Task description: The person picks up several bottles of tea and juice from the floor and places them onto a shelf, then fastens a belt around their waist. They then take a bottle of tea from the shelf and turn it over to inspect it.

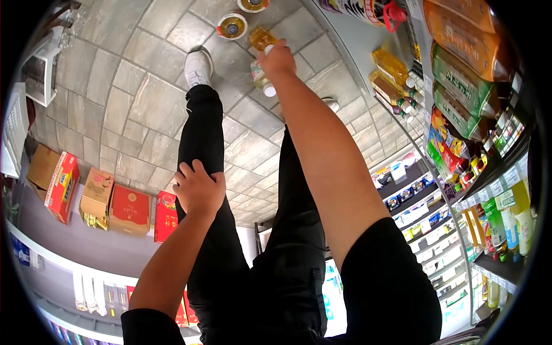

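Note:
My right hand (279,62) reaches down near the floor, its fingers closed around the white cap end of a bottle of yellow-orange liquid (260,37). Just below it in the view, partly covered by the hand, is a clear bottle (257,72) with a white cap. Two round instant noodle cups, one (232,26) in full view and the other (253,4) cut by the top edge, sit on the tiled floor beside the yellow-orange bottle. My left hand (201,188) rests on my left knee with its fingers apart, holding nothing.
Shelving with bottles (391,68) and wrapped multipacks (460,80) lines the right side. Red and brown boxes (131,208) stand on a low shelf at the left. My white shoe (199,69) is on the floor (155,98) left of the noodle cups.

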### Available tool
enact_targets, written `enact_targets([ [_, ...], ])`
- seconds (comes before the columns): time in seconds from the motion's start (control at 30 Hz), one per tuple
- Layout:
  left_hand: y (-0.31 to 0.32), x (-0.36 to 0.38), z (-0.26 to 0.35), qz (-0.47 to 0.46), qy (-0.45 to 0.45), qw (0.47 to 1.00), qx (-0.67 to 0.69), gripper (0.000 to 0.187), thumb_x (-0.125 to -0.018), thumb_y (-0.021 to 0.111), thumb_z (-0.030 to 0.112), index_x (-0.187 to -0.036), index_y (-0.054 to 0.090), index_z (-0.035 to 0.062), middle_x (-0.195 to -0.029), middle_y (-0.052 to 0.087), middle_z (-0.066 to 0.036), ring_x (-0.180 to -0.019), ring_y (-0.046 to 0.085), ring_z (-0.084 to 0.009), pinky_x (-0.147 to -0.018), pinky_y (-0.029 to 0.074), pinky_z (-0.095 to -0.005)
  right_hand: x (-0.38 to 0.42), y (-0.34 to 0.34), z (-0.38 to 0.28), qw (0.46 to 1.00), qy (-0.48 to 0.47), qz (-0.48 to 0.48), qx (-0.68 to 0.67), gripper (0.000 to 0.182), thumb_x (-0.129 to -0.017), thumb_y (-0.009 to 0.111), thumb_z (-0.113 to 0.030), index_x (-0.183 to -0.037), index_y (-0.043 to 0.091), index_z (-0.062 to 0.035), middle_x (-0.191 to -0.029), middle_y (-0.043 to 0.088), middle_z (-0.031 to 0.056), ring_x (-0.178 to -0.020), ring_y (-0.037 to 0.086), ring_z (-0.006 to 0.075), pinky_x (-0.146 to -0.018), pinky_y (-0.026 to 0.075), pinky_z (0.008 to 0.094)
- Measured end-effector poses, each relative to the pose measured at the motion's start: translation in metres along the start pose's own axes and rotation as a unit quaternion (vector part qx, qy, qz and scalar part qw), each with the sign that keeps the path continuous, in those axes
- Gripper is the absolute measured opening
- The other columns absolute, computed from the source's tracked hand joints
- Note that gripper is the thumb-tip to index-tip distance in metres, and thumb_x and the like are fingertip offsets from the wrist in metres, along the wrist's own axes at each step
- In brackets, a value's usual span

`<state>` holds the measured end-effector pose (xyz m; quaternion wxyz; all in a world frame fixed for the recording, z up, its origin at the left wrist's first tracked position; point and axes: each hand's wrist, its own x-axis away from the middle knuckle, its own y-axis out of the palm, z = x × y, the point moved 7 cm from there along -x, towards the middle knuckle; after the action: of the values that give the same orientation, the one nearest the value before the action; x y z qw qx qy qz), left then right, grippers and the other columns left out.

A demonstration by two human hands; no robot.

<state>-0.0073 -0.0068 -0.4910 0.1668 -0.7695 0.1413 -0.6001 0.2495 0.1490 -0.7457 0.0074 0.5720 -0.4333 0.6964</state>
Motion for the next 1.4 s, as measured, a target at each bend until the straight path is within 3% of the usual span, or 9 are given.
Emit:
enact_targets([
  [0.07,-0.002,-0.002,-0.003,-0.002,0.007,1.0,0.009,0.039,-0.086,0.058,0.035,-0.109,0.055,0.0036,-0.112,0.054,-0.017,-0.105,0.058,-0.037,-0.082,0.052,-0.0508,-0.006,0.001,-0.003,1.0,0.001,-0.007,0.005,0.068,-0.09,0.074,-0.042,-0.136,0.041,-0.0043,-0.134,0.06,0.0189,-0.124,0.061,0.0362,-0.1,0.055,0.046],
  [0.13,-0.006,-0.002,-0.006,-0.003,0.007,1.0,0.006,0.039,-0.087,0.058,0.035,-0.109,0.055,0.0034,-0.112,0.054,-0.017,-0.105,0.058,-0.0366,-0.081,0.053,-0.0506,-0.006,-0.004,-0.006,0.999,-0.023,0.031,0.003,0.062,-0.088,0.077,-0.037,-0.128,0.045,-0.0008,-0.124,0.065,0.0255,-0.115,0.066,0.0416,-0.097,0.055,0.0483],
  [0.37,-0.012,-0.002,0.001,-0.023,-0.014,1.0,-0.01,0.04,-0.09,0.055,0.036,-0.112,0.054,0.0035,-0.118,0.055,-0.018,-0.108,0.058,-0.0369,-0.084,0.054,-0.0506,-0.007,-0.02,0.018,0.999,-0.025,0.024,-0.024,0.059,-0.087,0.078,-0.034,-0.125,0.049,-0.0002,-0.12,0.067,0.0275,-0.113,0.067,0.0399,-0.096,0.055,0.0479],
  [0.4,-0.012,0.0,0.006,-0.023,-0.016,0.999,-0.019,0.04,-0.09,0.054,0.037,-0.113,0.054,0.0036,-0.119,0.054,-0.018,-0.11,0.058,-0.0372,-0.085,0.054,-0.0508,-0.006,-0.024,0.025,0.999,-0.033,0.032,-0.026,0.06,-0.086,0.079,-0.034,-0.126,0.05,-0.0011,-0.122,0.066,0.0239,-0.114,0.067,0.0376,-0.096,0.056,0.0462],
  [0.43,-0.01,0.003,0.012,-0.021,-0.008,0.999,-0.025,0.04,-0.09,0.054,0.037,-0.113,0.054,0.0036,-0.119,0.054,-0.018,-0.11,0.058,-0.0372,-0.085,0.054,-0.0508,-0.003,-0.031,0.035,0.998,-0.04,0.04,-0.026,0.06,-0.085,0.08,-0.033,-0.126,0.05,-0.002,-0.124,0.066,0.0204,-0.115,0.067,0.0352,-0.097,0.057,0.0444],
  [0.8,0.005,0.024,0.071,0.001,-0.03,0.994,-0.104,0.045,-0.091,0.051,0.039,-0.118,0.053,0.0033,-0.123,0.053,-0.019,-0.114,0.057,-0.0398,-0.088,0.055,-0.0531,0.017,-0.122,0.206,0.996,-0.062,0.064,0.009,0.07,-0.079,0.082,-0.044,-0.125,0.05,-0.0015,-0.12,0.067,0.0179,-0.11,0.07,0.0334,-0.091,0.059,0.0434],
  [1.07,0.014,0.032,0.096,0.015,-0.033,0.99,-0.134,0.045,-0.092,0.052,0.04,-0.119,0.053,0.0045,-0.124,0.053,-0.018,-0.116,0.058,-0.0397,-0.088,0.055,-0.0533,0.039,-0.201,0.321,0.989,-0.087,0.118,0.014,0.067,-0.082,0.079,-0.046,-0.12,0.052,0.0023,-0.114,0.069,0.0247,-0.105,0.07,0.0393,-0.091,0.058,0.0464],
  [1.27,0.018,0.033,0.102,0.012,-0.039,0.988,-0.146,0.045,-0.092,0.051,0.04,-0.12,0.053,0.0043,-0.125,0.053,-0.018,-0.116,0.058,-0.0398,-0.088,0.056,-0.0531,0.03,-0.221,0.355,0.965,-0.133,0.227,0.022,0.065,-0.083,0.078,-0.046,-0.117,0.052,0.0032,-0.11,0.068,0.0285,-0.099,0.071,0.0427,-0.086,0.059,0.0477],
  [1.4,0.022,0.032,0.102,0.017,-0.039,0.988,-0.149,0.045,-0.092,0.052,0.04,-0.12,0.054,0.0043,-0.125,0.053,-0.018,-0.116,0.058,-0.0398,-0.088,0.055,-0.0535,0.015,-0.229,0.366,0.969,-0.106,0.222,0.02,0.068,-0.082,0.08,-0.047,-0.121,0.053,0.002,-0.112,0.069,0.0272,-0.103,0.07,0.0424,-0.089,0.058,0.0485],
])
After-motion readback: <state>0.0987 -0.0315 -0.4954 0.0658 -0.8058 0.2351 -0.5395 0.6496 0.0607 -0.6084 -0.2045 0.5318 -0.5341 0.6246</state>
